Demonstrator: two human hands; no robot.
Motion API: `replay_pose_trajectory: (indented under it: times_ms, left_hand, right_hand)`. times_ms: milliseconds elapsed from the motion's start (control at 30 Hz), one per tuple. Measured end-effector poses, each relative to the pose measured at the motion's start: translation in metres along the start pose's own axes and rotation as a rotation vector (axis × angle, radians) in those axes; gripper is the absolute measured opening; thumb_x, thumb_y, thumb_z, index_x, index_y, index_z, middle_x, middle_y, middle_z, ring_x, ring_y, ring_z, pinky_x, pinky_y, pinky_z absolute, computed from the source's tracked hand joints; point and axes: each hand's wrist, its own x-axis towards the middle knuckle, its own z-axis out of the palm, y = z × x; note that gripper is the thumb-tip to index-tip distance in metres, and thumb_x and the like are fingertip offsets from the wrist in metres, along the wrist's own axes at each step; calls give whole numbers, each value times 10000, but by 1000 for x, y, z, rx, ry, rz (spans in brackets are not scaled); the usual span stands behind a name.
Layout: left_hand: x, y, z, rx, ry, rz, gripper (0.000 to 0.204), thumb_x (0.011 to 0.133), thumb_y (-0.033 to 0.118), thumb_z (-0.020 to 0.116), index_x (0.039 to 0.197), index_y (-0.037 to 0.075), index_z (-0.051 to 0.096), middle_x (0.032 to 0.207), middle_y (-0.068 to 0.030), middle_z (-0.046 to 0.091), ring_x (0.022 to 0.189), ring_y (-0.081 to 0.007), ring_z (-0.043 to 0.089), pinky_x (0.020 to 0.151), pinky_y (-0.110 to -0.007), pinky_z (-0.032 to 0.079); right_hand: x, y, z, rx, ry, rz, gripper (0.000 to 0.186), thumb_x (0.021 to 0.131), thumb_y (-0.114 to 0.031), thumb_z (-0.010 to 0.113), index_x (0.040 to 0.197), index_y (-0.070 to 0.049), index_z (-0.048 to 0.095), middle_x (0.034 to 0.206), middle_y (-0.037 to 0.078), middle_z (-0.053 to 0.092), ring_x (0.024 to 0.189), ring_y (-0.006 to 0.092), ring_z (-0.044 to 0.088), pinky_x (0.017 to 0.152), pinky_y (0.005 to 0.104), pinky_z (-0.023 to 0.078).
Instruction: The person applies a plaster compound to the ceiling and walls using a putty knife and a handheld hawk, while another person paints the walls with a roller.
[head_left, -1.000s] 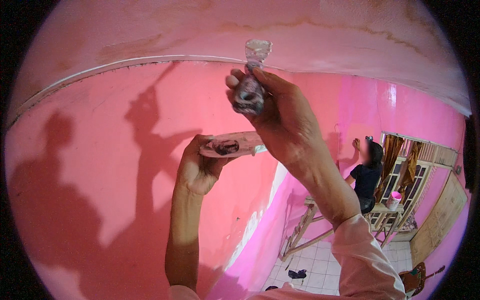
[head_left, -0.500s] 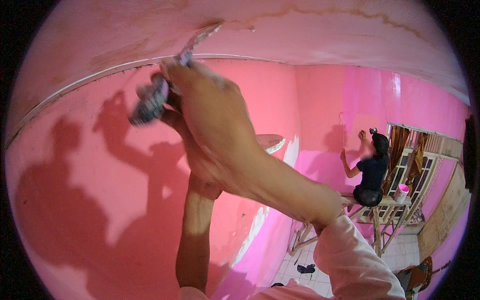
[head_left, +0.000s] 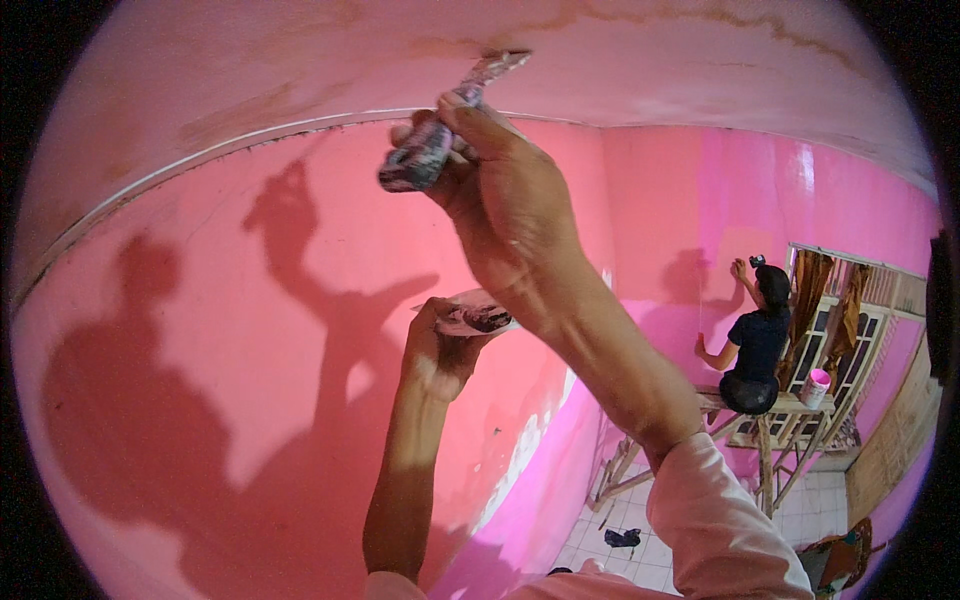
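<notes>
We are facing a broad pink wall beneath a stained ceiling. A co-worker is sitting off to our right. Our right grip is clamping on a dark-handled scraper, whose blade is pointing up at the ceiling; we cannot tell whether they are touching. Lower down, our left grip is clasping a flat, smeared board at its left side.
</notes>
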Motion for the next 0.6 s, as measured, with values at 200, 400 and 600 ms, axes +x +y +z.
replay_pose_trajectory:
  times_ms: [200,400,600]
  left_hand:
    - [-14,4,-2,-77,120,192,250,805,128,496,982,-48,478,980,-137,570,869,-229,596,806,-356,527]
    - [-26,-12,-15,-105,208,165,204,817,125,495,965,-15,485,979,-121,570,872,-213,592,802,-351,524]
    - [-56,-21,-32,44,216,158,298,831,176,526,1093,42,479,981,-101,587,851,-164,584,714,-311,516]
  right_hand:
    - [-26,32,41,53,-58,14,213,845,-148,546,951,29,496,855,106,560,745,178,584,683,327,522]
    - [-52,27,16,-71,-11,171,220,845,-163,557,973,9,511,843,87,551,780,183,593,687,312,511]
    - [-9,30,-16,-23,57,104,171,865,-134,515,945,15,494,885,89,509,799,197,578,688,349,524]
